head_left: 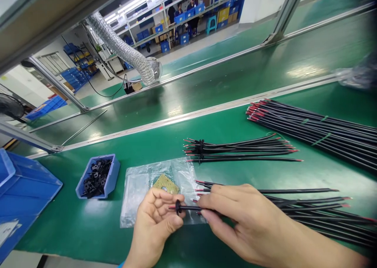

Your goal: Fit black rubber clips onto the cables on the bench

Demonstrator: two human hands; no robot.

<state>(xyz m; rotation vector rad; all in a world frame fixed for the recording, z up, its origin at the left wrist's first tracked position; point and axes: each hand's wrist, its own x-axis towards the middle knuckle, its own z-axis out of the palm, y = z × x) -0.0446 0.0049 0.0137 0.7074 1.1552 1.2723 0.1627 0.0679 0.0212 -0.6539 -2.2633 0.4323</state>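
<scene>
My right hand (244, 221) pinches a black cable (191, 208) near its red-tipped end. On that end sits a small black fitting (178, 207), around the cable. My left hand (159, 221) is curled beside the fitting, its fingers behind it and its thumb just below. Under my hands lies a clear plastic bag (135, 197) with a yellow sponge (165, 183) on it. Loose black cables (306, 211) lie beneath and beyond my right hand. Farther back, a group of cables (241, 147) has black fittings near the left ends.
A small blue bin (113, 175) of black parts stands left of the bag. A large blue crate (26, 197) is at the far left. A tied cable bundle (318, 132) lies at the right. A silver duct (123, 50) hangs beyond the metal rail (165, 122). People sit by distant shelves.
</scene>
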